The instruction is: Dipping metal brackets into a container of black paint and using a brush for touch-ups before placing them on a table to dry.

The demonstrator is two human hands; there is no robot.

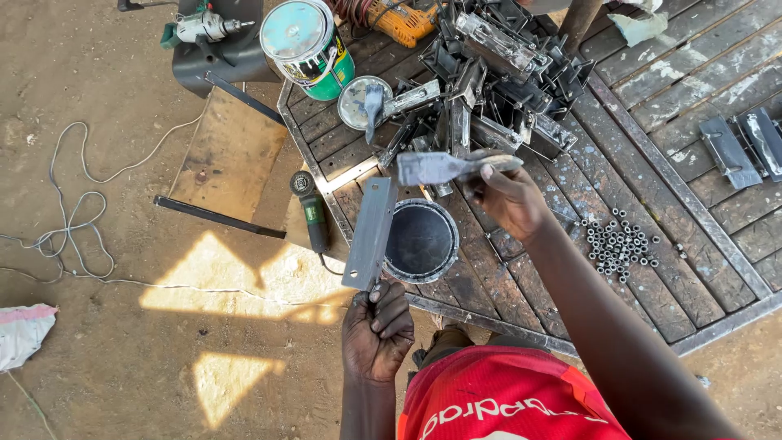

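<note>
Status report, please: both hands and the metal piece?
Left hand grips flat metal plate upright by its lower end. Right hand holds paintbrush above open paint can. Nothing between them.

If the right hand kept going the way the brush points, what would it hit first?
The right hand aims its brush leftward; the bristles would probably meet the top of the metal plate in the left hand, though depth is unclear.

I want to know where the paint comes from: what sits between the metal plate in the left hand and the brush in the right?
In the head view, an open paint can of dark paint sits between metal plate and brush, just beside the plate.
</note>
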